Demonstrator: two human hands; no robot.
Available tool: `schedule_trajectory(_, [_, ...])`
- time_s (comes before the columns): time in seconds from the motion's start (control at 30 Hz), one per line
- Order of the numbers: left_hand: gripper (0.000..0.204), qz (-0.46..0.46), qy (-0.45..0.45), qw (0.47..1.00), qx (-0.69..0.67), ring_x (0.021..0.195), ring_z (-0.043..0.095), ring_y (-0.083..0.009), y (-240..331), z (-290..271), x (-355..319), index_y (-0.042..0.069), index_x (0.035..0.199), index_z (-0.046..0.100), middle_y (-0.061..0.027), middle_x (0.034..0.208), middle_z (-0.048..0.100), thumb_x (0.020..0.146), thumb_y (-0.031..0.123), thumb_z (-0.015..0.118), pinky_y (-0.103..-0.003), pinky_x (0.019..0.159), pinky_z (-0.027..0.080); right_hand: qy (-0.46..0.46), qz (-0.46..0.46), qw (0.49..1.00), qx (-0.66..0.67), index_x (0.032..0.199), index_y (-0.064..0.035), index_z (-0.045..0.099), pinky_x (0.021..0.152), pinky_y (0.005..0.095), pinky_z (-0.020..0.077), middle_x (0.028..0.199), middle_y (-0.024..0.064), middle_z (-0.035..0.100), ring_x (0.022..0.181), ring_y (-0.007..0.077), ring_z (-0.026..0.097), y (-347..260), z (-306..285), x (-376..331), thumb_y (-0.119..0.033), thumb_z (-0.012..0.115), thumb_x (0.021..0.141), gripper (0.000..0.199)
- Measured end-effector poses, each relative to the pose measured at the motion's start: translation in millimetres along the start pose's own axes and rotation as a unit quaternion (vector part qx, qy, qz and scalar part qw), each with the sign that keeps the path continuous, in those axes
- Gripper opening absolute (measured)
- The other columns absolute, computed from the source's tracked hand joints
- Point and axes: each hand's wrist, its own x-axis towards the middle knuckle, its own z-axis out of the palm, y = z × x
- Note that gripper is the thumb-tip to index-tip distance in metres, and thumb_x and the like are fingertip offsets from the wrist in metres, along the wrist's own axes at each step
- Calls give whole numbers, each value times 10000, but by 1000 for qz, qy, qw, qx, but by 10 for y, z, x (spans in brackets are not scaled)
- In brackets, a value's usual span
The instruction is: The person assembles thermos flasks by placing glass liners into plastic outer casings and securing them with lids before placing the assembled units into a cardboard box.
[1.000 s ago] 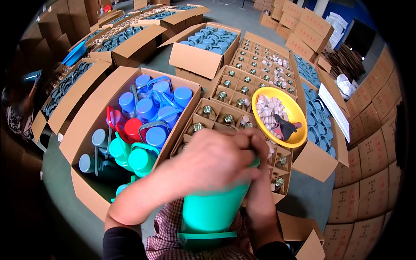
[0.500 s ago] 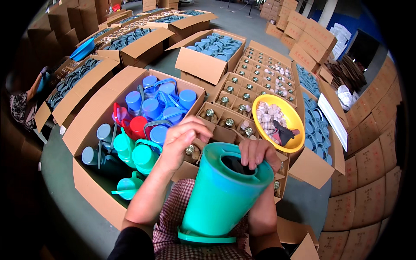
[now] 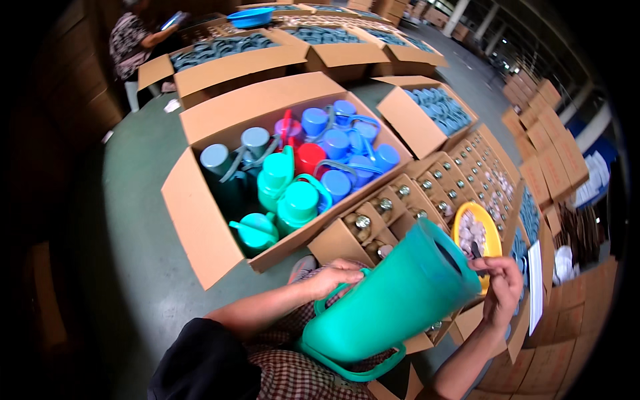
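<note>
A large green plastic thermos casing point(image 3: 400, 287) lies tilted over my lap, its open round end up and to the right. My left hand point(image 3: 332, 279) is closed round the green handle on the casing's left side. At the rim of the open end, my right hand point(image 3: 501, 283) has its fingers bent with the tips against the edge; its thumb is mostly hidden. Just beyond that rim sits a yellow basin point(image 3: 495, 233) of small pale caps, with something dark in it. Glass liners with silvery tops point(image 3: 362, 222) stand in a divided carton beyond the casing.
An open carton point(image 3: 220, 257) ahead holds blue, red, green and grey-topped thermoses. More cartons point(image 3: 437, 110) of blue-grey parts stand behind it. A white panel point(image 3: 535, 287) leans at the right, by stacked boxes point(image 3: 573, 327). Far left, another person point(image 3: 130, 47) handles something near a blue basin point(image 3: 250, 18).
My view has swung left. The casing has tipped, its open end now pointing right. My left hand has come down onto the handle; my right fingers have left the opening for the rim.
</note>
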Motion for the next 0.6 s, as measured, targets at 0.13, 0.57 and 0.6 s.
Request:
schedule_trajectory(0.13, [338,-26,189,978,-88,691,586,-176,-20,-327,-403,-25,871,644,-114,793,642,890,295,539,-281,653,457,100,222,970,13,1124,40,565,1001,426,353,1189,201,575,1135,288,525,1028,321,-570,-351,568,827,491])
schedule_trajectory(0.57, [492,103,468,757,-444,1138,502,-326,354,-273,-97,28,1304,388,-186,1285,473,971,383,312,-475,978,419,30,-72,989,-126,1184,61,521,1004,423,368,1284,250,479,1188,332,481,884,1580,-92,-350,329,970,502])
schedule_trajectory(0.6, [518,118,458,749,-464,1155,488,-332,286,-323,-40,34,1328,361,-184,1316,445,973,405,294,-487,987,406,56,-72,992,-91,1180,68,524,1009,418,366,1280,247,485,1191,334,477,865,1675,150,-308,344,970,466])
